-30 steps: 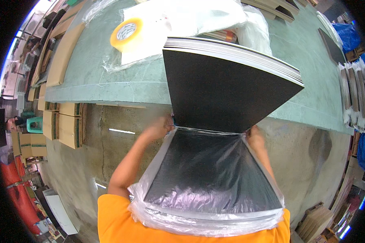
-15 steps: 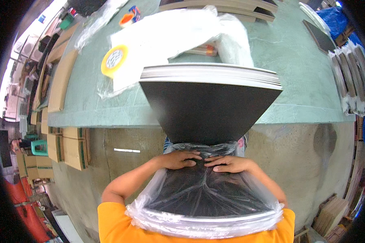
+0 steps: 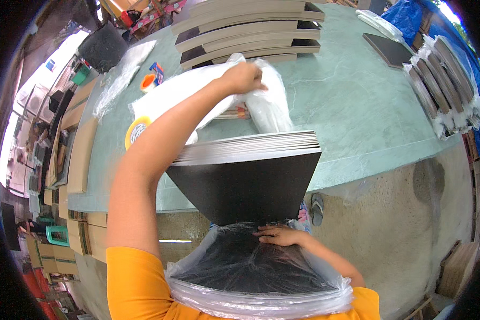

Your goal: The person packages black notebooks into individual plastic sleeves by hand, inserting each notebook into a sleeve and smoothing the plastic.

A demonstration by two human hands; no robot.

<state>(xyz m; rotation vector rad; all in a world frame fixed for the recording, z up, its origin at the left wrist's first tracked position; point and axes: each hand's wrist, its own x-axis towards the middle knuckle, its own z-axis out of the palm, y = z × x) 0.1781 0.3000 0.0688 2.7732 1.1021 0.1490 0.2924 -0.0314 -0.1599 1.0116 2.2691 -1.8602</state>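
Observation:
My left hand (image 3: 244, 78) reaches across the table to a pile of white and clear plastic bags (image 3: 181, 92). Its fingers are curled closed on the plastic at the fold of the pile. Against my body rests a stack of black boards inside a clear plastic bag (image 3: 250, 269). My right hand (image 3: 277, 234) lies on this wrapped stack near its far end, fingers stretched out. Just beyond it, a bare stack of black boards with pale edges (image 3: 250, 184) leans at the table's near edge.
A roll of clear tape (image 3: 137, 132) lies by the bags, partly behind my left arm. Farther off are an orange tape dispenser (image 3: 148, 82) and tall stacked boards (image 3: 250, 29). Wrapped boards (image 3: 442, 85) stand at the right. Cardboard (image 3: 82, 154) lines the left side.
My left hand has left the wrapped stack and moved up and forward to the plastic bags. My right hand stays on the wrapped stack. The view has shifted, showing more of the table's far side.

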